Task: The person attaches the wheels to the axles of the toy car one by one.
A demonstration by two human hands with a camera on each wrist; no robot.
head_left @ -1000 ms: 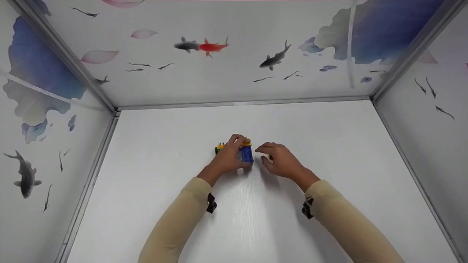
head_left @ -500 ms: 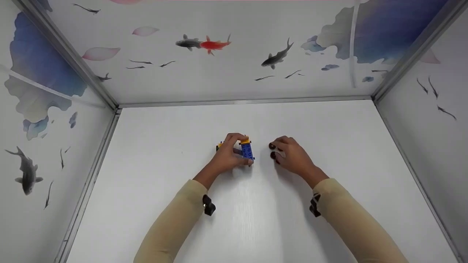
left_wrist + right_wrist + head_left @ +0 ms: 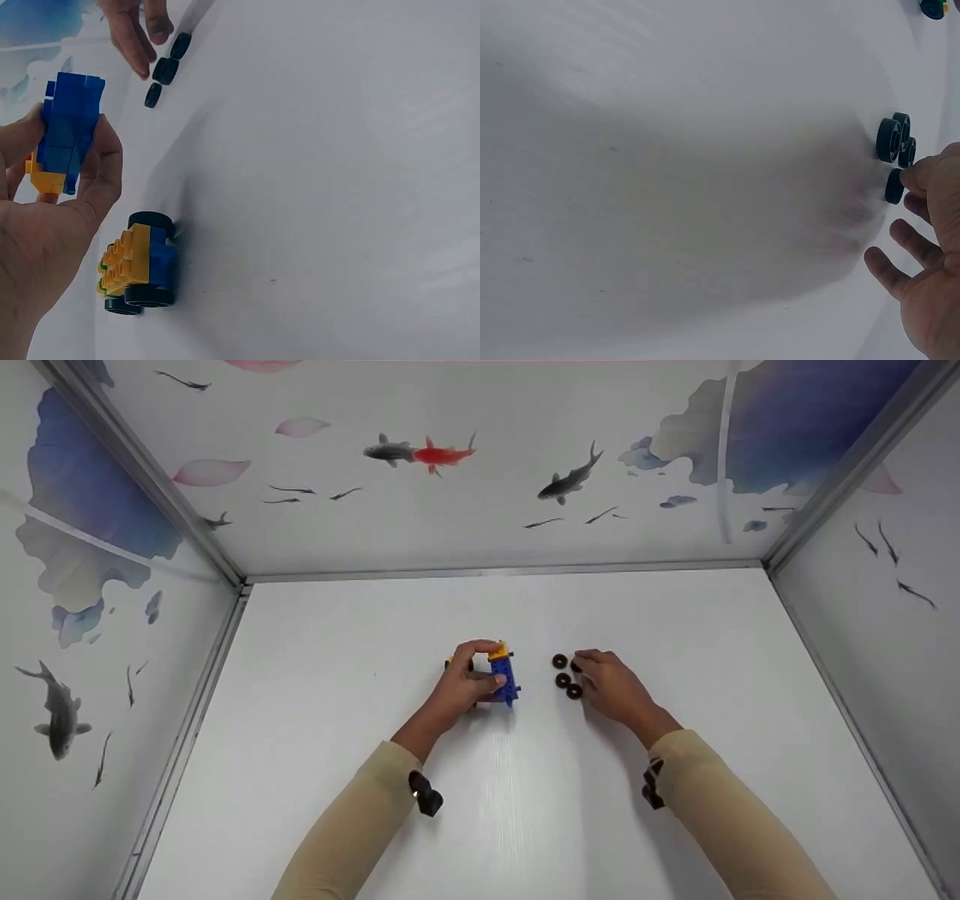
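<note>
In the head view my left hand (image 3: 454,690) grips a blue-and-yellow toy-brick piece (image 3: 504,679), thumb on its blue face and fingers by the yellow end. The left wrist view shows this brick piece (image 3: 71,124) held above the table. My right hand (image 3: 619,686) is beside several small black toy wheels (image 3: 562,681), its fingers partly covering one. From the right wrist, the thumb tip touches or nearly touches the nearest wheel (image 3: 895,186), while the other fingers spread loosely. Below the left hand stands a yellow-and-blue brick vehicle (image 3: 135,262) with black wheels, mostly hidden in the head view.
White tabletop (image 3: 495,825) surrounds the pieces. A back wall (image 3: 480,525) and side walls with painted fish and leaves enclose it, joined by grey metal edging (image 3: 360,578).
My right hand has drawn back to the right, uncovering several black wheels on the table. My left hand has shifted slightly left, and its thumb now lies on the brick piece's blue face.
</note>
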